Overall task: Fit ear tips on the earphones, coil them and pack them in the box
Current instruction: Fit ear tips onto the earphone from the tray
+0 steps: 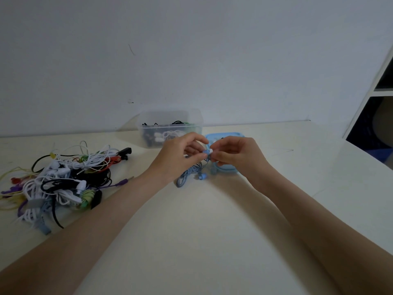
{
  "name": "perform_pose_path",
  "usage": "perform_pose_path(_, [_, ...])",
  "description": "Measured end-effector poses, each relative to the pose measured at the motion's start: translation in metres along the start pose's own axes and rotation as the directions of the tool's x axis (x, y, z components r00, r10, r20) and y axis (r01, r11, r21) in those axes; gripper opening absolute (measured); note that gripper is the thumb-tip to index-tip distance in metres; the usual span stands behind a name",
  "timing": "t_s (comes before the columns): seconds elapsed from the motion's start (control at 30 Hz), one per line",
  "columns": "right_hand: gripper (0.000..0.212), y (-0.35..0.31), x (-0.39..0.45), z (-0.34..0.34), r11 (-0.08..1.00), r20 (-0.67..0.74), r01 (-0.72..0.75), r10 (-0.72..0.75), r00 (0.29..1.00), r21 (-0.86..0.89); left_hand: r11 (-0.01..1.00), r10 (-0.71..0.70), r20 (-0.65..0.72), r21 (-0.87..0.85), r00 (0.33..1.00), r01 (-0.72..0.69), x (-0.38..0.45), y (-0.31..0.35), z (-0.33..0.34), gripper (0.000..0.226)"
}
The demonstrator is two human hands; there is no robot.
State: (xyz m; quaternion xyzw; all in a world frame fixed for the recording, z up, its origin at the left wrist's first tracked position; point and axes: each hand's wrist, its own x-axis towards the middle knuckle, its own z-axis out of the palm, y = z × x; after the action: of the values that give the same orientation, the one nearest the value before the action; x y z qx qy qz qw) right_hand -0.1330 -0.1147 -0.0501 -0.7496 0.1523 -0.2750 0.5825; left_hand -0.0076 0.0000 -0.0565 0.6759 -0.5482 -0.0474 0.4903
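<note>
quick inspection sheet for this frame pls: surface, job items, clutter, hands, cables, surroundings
Surface: pale table, bare in front of the arms.
Job's things: blue earbud with a white ear tip at its end, held up between both hands; second blue earbud lying on the table; clear box at the back with coiled earphones inside; blue container behind the right hand.
Clutter: tangled pile of earphones at far left, mixed colours.
Hands: left hand pinches the earbud; right hand pinches the ear tip.
Cables: blue cable hangs from the grip, loosely bunched on the table.
Surroundings: plain wall; shelf unit at right.
</note>
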Motion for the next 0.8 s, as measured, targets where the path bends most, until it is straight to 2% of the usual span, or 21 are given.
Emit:
perform_pose_path(0.13, [0.006,0.002,0.0,0.001,0.993,0.013,0.032,-0.031,0.999,-0.116,0.998,0.007,0.042,0.061,0.999,-0.009,-0.002,0.0,0.001,0.029])
perform_pose_path(0.27, [0.004,0.001,0.003,-0.002,0.965,0.027,0.071,-0.066,0.997,-0.252,0.991,0.051,0.015,0.126,0.999,-0.052,-0.002,-0.002,0.003,0.03])
perform_pose_path(0.43, [0.012,-0.001,0.014,-0.029,0.936,-0.213,0.048,-0.129,0.968,-0.348,0.979,0.081,0.002,0.188,0.997,-0.08,-0.001,-0.007,0.002,0.029])
perform_pose_path(0.5, [0.012,0.001,0.014,-0.037,0.898,-0.249,0.003,-0.125,0.96,-0.441,0.977,0.081,0.013,0.197,0.997,-0.082,0.0,-0.007,0.002,0.023])
perform_pose_path(0.6, [0.005,0.0,0.014,-0.041,0.792,-0.203,-0.038,-0.109,0.973,-0.609,0.977,0.073,0.028,0.198,0.997,-0.077,0.0,-0.008,0.003,0.021])
perform_pose_path(0.7, [0.015,-0.001,0.012,-0.037,0.661,-0.09,-0.046,-0.033,0.995,-0.749,0.982,0.068,0.023,0.172,0.997,-0.071,-0.001,-0.009,0.003,0.025])
perform_pose_path(0.8, [0.008,0.001,0.011,-0.032,0.628,-0.029,-0.028,0.008,1.0,-0.777,0.987,0.067,0.031,0.142,0.997,-0.071,-0.001,-0.009,0.003,0.04])
